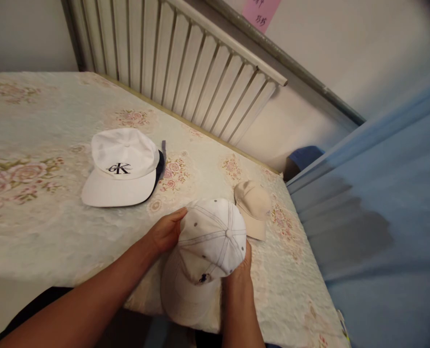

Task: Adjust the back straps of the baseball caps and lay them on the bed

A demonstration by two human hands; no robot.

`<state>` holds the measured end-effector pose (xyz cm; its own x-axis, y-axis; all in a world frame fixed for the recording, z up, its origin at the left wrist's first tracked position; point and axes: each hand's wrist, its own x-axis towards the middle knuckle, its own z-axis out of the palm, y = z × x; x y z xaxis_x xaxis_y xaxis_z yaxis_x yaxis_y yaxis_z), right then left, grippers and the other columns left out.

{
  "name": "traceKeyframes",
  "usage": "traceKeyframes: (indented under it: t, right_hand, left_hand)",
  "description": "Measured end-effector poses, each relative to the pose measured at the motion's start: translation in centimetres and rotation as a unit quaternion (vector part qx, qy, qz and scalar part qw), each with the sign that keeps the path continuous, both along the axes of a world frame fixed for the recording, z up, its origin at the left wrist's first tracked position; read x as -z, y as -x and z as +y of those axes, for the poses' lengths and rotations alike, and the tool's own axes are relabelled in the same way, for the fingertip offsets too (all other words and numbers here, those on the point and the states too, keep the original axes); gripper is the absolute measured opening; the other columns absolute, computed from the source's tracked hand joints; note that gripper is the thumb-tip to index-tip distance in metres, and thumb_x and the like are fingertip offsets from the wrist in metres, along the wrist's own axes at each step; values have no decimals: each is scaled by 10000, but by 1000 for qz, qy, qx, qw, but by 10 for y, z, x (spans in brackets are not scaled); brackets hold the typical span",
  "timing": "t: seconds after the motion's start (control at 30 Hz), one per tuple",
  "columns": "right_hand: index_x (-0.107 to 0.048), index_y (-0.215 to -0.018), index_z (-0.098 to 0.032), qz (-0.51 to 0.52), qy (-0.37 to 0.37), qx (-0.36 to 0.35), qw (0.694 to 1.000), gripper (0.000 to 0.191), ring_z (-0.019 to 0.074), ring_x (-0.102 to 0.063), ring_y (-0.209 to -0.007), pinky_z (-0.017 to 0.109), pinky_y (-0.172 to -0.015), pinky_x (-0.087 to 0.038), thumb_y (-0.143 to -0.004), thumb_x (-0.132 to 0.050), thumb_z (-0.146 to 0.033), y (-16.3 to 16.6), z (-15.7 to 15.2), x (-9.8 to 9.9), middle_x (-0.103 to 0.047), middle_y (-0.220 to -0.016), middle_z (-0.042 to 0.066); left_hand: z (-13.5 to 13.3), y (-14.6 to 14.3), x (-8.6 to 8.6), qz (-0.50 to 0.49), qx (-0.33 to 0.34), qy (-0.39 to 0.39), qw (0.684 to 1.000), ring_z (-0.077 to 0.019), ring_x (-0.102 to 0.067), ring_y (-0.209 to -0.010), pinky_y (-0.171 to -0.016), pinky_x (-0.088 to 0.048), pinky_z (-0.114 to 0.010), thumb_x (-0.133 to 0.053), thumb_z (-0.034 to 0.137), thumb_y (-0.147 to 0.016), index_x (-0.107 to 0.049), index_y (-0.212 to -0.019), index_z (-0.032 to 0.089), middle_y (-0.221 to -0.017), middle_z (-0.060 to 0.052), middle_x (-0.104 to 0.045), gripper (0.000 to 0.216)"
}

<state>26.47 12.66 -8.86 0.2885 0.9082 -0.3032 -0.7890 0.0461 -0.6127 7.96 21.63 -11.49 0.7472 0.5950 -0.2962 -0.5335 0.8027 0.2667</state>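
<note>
On the bed (37, 227), toward its far edge, a logo cap (122, 166) sits on top of a dark cap (160, 166), brim toward the near edge. Nearer, the left hand (166, 234) grips the left side of a white cap (209, 241), thumb laid over the crown and fingers (178, 213) curled against it. This cap is held between both hands at the near edge, close to the right corner, its brim hanging past the edge. The right hand (241, 270) clasps the crown's right side from below, its fingers mostly hidden behind the cloth. Just beyond, touching or nearly so, a beige cap (253, 205) lies by the right edge.
</note>
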Motion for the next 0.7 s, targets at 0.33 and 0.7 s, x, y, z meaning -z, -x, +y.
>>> traceKeyframes:
  t: [0.33, 0.7]
  right_hand:
    - [-749, -1008, -177, -26, 8, 23, 999, 275, 218, -696, -1024, 366, -897, -567, -802, -593, -269, 3, 0, -8, -750, -1071, 74]
    - [-758, -984, -218, -51, -6, 10, 999, 256, 173, -690, -1049, 292, -932, -541, -826, -568, -283, 8, 0, -12, -748, -1083, 55]
  left_hand:
    - [-1, 0, 0, 5, -5, -5, 1000, -245, -714, -902, -922, -495, -369, -467, 232, -953, -589, -1262, 66, -911, -120, -765, 371]
    - [-2, 0, -5, 20, -11, 1, 1000, -260, -702, -964, -968, -474, -382, -469, 219, -946, -577, -1272, 41, -952, -146, -757, 387]
